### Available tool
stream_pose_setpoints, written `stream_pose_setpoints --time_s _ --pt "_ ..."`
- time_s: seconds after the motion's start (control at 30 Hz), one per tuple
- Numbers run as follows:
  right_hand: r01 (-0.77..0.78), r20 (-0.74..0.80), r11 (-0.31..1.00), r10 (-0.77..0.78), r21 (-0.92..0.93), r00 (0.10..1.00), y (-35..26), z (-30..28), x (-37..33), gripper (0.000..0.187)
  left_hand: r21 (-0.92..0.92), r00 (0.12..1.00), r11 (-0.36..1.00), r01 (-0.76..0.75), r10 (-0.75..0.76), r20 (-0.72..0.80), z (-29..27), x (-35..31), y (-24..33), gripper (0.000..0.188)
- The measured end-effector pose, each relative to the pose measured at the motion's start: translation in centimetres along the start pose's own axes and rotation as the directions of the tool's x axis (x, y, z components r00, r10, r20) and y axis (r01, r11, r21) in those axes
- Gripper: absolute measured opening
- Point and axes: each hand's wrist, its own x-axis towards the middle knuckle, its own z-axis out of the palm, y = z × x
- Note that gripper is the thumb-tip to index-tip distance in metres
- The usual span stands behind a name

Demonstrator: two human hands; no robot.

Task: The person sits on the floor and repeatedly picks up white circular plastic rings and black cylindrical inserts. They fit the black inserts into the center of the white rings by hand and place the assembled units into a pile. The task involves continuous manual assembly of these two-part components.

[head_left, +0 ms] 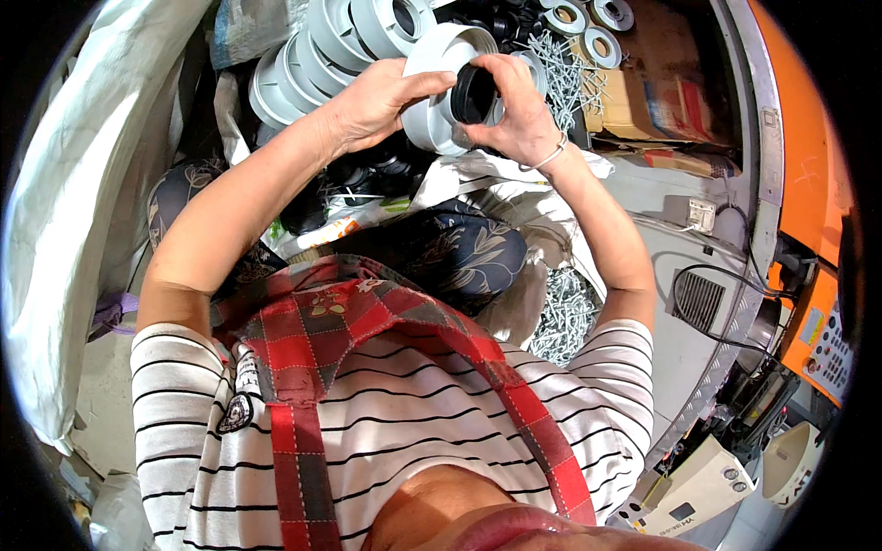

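Near the top middle, my left hand (pixel 378 103) grips a round, light-grey plastic fitting (pixel 425 121) by its near left side, thumb along the rim. My right hand (pixel 525 118) has thumb and fingers curled round a black ring-shaped part (pixel 472 95), which sits against the open right side of the fitting. Whether the black part is seated in the fitting or only held against it, I cannot tell. Just beyond both hands stand several larger light-grey fittings (pixel 317 62) in rows. Loose long screws (pixel 562 84) lie in a heap to the right of my right hand.
Grey flat rings (pixel 602 48) rest beside cardboard (pixel 657 92) at the back right. Black parts (pixel 390 170) lie below my hands. A white sack (pixel 562 317) holds more screws by my right elbow. An orange machine (pixel 808 156) stands at right, a white sheet (pixel 87 184) at left.
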Motion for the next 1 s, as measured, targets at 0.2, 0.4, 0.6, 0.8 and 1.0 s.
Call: stream_pose_setpoints --time_s 0.2,0.4,0.6,0.8,1.0 --pt "-0.585 0.624 -0.245 0.459 0.773 0.632 2.9 1.3 0.4 0.065 0.732 0.916 0.584 -0.350 0.375 0.139 1.5 -0.3 2.0 0.048" --pt "-0.776 0.051 0.602 0.795 -0.188 0.605 14.1 2.7 -5.7 0.096 0.872 0.687 -0.442 -0.210 0.568 0.454 -0.8 1.9 5.5 0.076" --pt "-0.804 0.184 0.481 0.877 -0.348 0.445 17.4 9.5 -14.4 0.060 0.862 0.615 -0.387 -0.328 0.605 0.506 -3.1 3.5 5.2 0.060" --pt "-0.167 -0.059 0.985 0.169 0.039 0.984 6.5 4.2 -8.2 0.061 0.451 0.984 0.892 0.032 0.052 -0.172 -0.5 3.6 -2.2 0.046" --pt "-0.613 -0.102 0.701 0.684 0.363 0.722 10.4 6.6 -6.3 0.033 0.076 0.952 0.982 0.172 -0.146 -0.268 -0.1 2.5 -0.7 0.022"
